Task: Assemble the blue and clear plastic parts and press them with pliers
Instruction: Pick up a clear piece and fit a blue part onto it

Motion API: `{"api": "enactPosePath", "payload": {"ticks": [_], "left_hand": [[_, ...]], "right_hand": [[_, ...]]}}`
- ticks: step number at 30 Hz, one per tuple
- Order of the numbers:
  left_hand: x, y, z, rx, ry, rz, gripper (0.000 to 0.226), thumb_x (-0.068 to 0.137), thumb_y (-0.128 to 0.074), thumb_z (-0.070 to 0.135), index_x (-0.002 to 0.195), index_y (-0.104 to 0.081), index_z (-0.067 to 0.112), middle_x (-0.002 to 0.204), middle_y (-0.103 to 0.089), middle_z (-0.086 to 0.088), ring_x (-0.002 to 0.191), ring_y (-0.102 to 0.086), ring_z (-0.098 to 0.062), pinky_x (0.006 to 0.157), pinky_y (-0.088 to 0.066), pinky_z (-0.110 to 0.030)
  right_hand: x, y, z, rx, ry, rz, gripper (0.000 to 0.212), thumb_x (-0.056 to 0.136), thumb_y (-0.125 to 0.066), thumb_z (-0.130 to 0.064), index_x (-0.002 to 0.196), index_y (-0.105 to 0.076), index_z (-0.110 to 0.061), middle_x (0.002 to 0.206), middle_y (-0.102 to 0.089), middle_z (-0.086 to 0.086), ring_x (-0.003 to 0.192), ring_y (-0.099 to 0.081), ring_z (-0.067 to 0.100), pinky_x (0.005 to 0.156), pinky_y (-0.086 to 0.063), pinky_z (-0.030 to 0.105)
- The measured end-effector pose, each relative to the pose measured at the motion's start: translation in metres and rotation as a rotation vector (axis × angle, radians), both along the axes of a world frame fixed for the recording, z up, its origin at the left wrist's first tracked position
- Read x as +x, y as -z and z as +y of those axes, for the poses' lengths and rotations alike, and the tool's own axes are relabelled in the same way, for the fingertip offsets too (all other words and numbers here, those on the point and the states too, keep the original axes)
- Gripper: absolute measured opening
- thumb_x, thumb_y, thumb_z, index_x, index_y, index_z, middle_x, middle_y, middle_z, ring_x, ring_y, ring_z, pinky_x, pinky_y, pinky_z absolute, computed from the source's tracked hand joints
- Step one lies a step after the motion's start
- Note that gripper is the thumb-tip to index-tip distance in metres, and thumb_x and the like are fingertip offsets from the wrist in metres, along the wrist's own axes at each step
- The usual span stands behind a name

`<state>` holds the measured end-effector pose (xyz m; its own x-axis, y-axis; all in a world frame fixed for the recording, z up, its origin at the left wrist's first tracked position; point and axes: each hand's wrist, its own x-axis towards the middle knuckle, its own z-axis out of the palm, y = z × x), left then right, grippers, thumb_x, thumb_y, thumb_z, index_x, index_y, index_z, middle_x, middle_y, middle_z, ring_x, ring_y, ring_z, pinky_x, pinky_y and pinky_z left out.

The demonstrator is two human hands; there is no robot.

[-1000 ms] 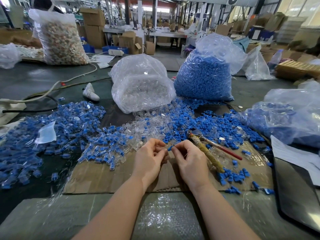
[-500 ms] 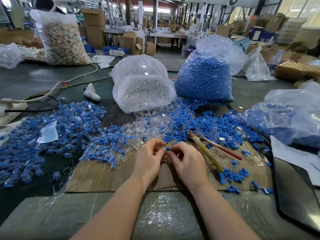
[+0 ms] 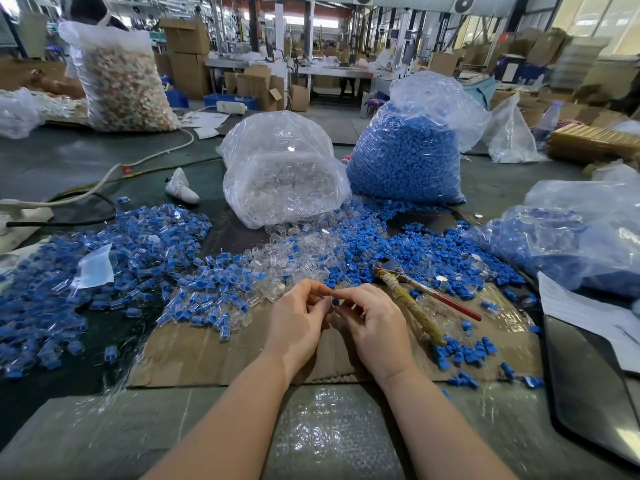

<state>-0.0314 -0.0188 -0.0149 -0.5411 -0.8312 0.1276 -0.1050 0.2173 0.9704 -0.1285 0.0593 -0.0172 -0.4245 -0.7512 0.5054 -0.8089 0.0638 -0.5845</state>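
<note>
Above the cardboard sheet (image 3: 214,355), the left hand (image 3: 294,327) curls its fingers (image 3: 320,289) to meet the right hand (image 3: 375,327), whose pinched fingers (image 3: 346,293) hold a small blue part (image 3: 335,302) between both hands, while the pliers (image 3: 412,303) lie untouched just right.

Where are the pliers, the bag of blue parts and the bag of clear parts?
pliers (image 3: 410,301), head view, on the wrapped handle.
bag of blue parts (image 3: 405,161), head view, on its filled blue front.
bag of clear parts (image 3: 284,188), head view, on its front wall.
</note>
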Motion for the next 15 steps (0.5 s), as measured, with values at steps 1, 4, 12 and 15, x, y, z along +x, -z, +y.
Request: {"api": "enactPosePath", "payload": {"ticks": [1, 4, 12, 15], "left_hand": [[0.0, 0.0, 0.0, 0.007, -0.004, 0.004, 0.019, 0.09, -0.056, 0.004, 0.084, -0.059, 0.021, 0.081, -0.066, -0.011, 0.075, -0.065, -0.023, 0.069, -0.056, -0.028], [0.0, 0.0, 0.0, -0.016, -0.021, -0.009, 0.017, 0.089, -0.058, 0.005, 0.083, -0.06, 0.021, 0.08, -0.066, -0.011, 0.076, -0.065, -0.025, 0.071, -0.055, -0.033], [-0.001, -0.001, 0.0, 0.004, -0.038, 0.005, 0.013, 0.085, -0.063, 0.004, 0.083, -0.06, 0.016, 0.08, -0.064, -0.012, 0.08, -0.064, -0.029, 0.075, -0.056, -0.038], [0.0, -0.001, 0.0, 0.031, -0.027, 0.016, 0.013, 0.086, -0.061, 0.002, 0.084, -0.06, 0.015, 0.078, -0.064, -0.011, 0.075, -0.065, -0.022, 0.071, -0.056, -0.03]], "right_hand": [[0.0, 0.0, 0.0, -0.002, -0.001, -0.001, 0.021, 0.082, -0.069, -0.009, 0.102, -0.072, -0.016, 0.091, -0.065, -0.005, 0.09, -0.059, 0.013, 0.082, -0.05, 0.034], [-0.001, 0.0, 0.0, -0.002, -0.007, -0.004, 0.023, 0.081, -0.069, -0.007, 0.102, -0.072, -0.015, 0.092, -0.066, -0.003, 0.091, -0.059, 0.014, 0.083, -0.05, 0.035], [-0.002, -0.002, 0.001, 0.029, 0.087, 0.043, 0.026, 0.083, -0.068, -0.016, 0.11, -0.066, -0.015, 0.101, -0.063, -0.003, 0.101, -0.055, 0.016, 0.092, -0.043, 0.033], [-0.011, -0.007, 0.004, 0.158, 0.308, 0.124, 0.036, 0.09, -0.059, -0.03, 0.124, -0.056, -0.019, 0.12, -0.057, -0.002, 0.115, -0.047, 0.016, 0.101, -0.033, 0.033]]}}
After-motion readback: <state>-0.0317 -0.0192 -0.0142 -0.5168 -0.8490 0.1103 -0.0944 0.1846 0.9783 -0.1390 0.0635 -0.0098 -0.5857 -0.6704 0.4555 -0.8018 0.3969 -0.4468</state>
